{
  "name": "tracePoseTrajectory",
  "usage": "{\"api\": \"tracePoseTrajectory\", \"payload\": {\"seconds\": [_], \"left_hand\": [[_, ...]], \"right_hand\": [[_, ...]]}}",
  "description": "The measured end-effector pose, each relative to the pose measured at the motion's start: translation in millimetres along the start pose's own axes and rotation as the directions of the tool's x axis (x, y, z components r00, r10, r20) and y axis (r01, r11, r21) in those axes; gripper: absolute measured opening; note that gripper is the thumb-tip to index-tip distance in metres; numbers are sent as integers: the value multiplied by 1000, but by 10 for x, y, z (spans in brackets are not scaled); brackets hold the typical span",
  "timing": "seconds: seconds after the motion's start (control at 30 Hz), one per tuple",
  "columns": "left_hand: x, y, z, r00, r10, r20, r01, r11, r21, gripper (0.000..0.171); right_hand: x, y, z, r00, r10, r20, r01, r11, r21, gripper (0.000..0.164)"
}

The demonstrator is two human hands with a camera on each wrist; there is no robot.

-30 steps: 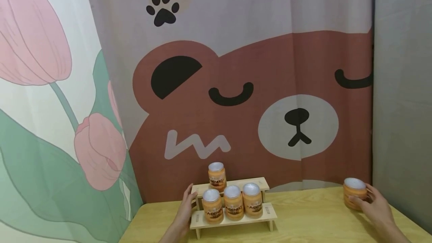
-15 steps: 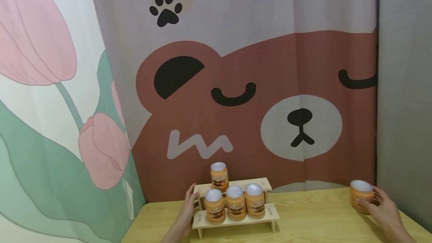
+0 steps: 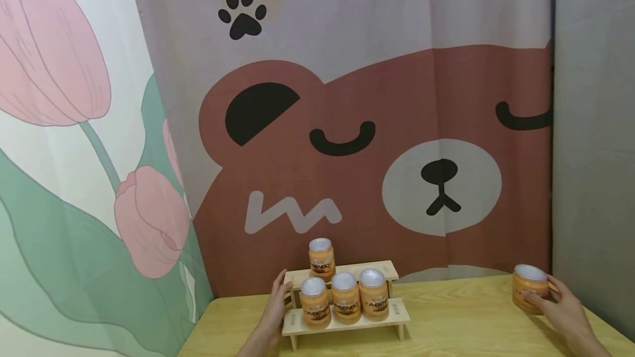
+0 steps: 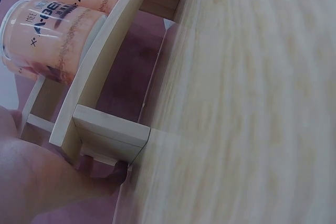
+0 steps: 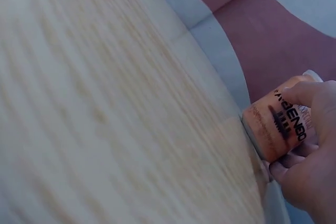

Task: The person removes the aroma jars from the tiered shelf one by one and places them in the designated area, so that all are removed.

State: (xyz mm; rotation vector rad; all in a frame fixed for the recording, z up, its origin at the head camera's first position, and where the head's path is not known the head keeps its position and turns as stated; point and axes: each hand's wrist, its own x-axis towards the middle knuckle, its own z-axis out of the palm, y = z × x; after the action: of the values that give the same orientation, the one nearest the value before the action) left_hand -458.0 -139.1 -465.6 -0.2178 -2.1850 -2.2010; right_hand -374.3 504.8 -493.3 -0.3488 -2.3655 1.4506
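On the right of the table, my right hand (image 3: pixel 565 307) grips an orange can (image 3: pixel 529 289) with a silver top, thumb on its near side. In the right wrist view the can (image 5: pixel 281 121) stands at the table surface, dark lettering facing the camera. My left hand (image 3: pixel 274 310) holds the left end of a two-step wooden stand (image 3: pixel 347 326). The left wrist view shows fingers (image 4: pixel 118 177) of that hand curled by the stand's leg. Several matching cans (image 3: pixel 346 299) stand upright on the lower step; one more can (image 3: pixel 321 260) is on the upper step's left part.
A light wood-grain table (image 3: pixel 461 318) bears the stand. Behind it hangs a curtain (image 3: pixel 357 191) printed with a brown bear. A tulip-print curtain (image 3: pixel 149 225) is at the left and a grey curtain (image 3: pixel 592 142) at the right.
The head view has shifted slightly. My right hand and its can are a little farther right than one second ago. The left hand, the stand and its cans have stayed put.
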Motion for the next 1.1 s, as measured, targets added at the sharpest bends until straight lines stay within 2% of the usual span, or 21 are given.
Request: {"api": "tracePoseTrajectory", "payload": {"seconds": [0.17, 0.43, 0.57, 0.7, 0.77, 0.87, 1.1], "left_hand": [[-4, -2, 3, 1000, -7, -2, 7, 1000, 2, 81], [-12, 27, 16, 1000, -11, -14, 11, 1000, 9, 81], [-4, 25, 11, 1000, -16, -23, 16, 1000, 10, 80], [-1, 27, 13, 999, -24, -33, 24, 1000, 10, 80], [0, 28, 13, 999, -20, -34, 21, 1000, 13, 80], [-2, 27, 14, 999, -21, -34, 22, 1000, 10, 80], [4, 29, 15, 1000, -18, -19, 18, 1000, -1, 79]], "right_hand": [[-5, -84, -8, 999, 22, -37, -22, 1000, -4, 107], [-79, -381, -57, 983, -111, -146, 113, 994, 5, 87], [-127, -524, -54, 952, -174, -251, 179, 984, -1, 78], [-175, -642, -42, 921, -207, -331, 267, 953, 146, 43], [-199, -706, -33, 918, -213, -336, 299, 927, 229, 31], [-232, -802, -9, 912, -236, -336, 337, 897, 285, 27], [-311, -1016, 87, 900, -311, -306, 386, 895, 225, 25]]}}
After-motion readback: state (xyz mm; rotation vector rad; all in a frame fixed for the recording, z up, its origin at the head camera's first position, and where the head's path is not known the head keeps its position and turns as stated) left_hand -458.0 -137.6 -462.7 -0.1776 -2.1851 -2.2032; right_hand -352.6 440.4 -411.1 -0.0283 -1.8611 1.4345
